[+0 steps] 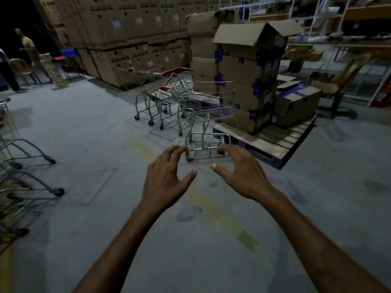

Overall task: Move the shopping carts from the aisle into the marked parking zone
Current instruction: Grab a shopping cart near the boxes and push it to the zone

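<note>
A row of several nested wire shopping carts [169,98] with red handles stands mid-floor, its nearest cart [208,127] facing me beside a pallet. My left hand [167,176] and my right hand [241,172] reach forward side by side, fingers spread and curled, holding nothing. They appear short of the nearest cart, whose lower frame shows between them. More carts [19,170] stand at the left edge. A faded yellow floor line [211,210] runs diagonally under my hands.
A wooden pallet [273,142] stacked with taped cardboard boxes [247,81] sits right of the carts. Tall walls of cartons [127,39] rise behind. Chairs stand at the right [338,81] and far left [23,68]. Shelving [338,22] lines the back right. A person's legs [8,75] show at far left.
</note>
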Tool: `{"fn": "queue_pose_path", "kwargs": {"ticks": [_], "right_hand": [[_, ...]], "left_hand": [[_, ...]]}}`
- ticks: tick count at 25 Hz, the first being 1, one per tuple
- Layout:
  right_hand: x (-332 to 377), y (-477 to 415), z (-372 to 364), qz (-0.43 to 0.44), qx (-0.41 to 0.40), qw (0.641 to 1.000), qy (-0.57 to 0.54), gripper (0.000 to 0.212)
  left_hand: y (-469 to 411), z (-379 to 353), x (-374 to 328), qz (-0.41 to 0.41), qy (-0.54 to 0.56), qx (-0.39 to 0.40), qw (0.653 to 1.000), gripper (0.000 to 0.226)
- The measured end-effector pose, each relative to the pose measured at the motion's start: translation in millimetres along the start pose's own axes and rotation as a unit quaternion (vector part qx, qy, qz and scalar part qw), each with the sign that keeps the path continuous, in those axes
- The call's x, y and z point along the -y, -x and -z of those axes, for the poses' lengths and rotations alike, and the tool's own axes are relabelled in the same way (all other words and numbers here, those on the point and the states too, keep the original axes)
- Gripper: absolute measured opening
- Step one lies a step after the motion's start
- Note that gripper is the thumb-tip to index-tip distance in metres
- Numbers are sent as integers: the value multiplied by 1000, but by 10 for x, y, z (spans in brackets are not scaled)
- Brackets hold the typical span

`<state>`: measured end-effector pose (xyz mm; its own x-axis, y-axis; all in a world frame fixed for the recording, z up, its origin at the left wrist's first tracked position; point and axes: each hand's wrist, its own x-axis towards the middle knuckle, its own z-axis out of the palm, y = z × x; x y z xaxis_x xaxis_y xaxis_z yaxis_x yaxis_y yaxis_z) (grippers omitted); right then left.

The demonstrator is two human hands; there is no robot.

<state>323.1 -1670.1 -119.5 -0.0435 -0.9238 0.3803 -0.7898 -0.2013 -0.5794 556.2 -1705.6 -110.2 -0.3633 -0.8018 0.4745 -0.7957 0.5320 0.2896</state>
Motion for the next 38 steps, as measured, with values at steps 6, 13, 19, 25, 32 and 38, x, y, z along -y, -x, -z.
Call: {"fn": "queue_pose_path", "kwargs": {"ticks": [6,13,19,25,32,38], "right_hand": [[59,-1228,-507,-52,15,968,-244,35],[-305,-2546,-1129,31,24,981,-192,45],[-840,-3967,-1688,55,52,993,-94,47],[-1170,-5229,-2299,49,106,992,-49,53],[-935,-6536,-2969,79,78,993,-40,51],[-352,-7607,-3527,110,23,994,-8,51]], "left_hand": [[-941,-191,898,165,304,29,938,42],[-2023,-631,1788,172,265,20,948,44],[-3203,-732,2270,118,207,-18,971,44],[-4149,-819,2755,40,47,-60,996,52],[-5139,-1351,4186,57,42,-4,998,60],[-6100,-1734,5739,52,59,67,995,62]]}}
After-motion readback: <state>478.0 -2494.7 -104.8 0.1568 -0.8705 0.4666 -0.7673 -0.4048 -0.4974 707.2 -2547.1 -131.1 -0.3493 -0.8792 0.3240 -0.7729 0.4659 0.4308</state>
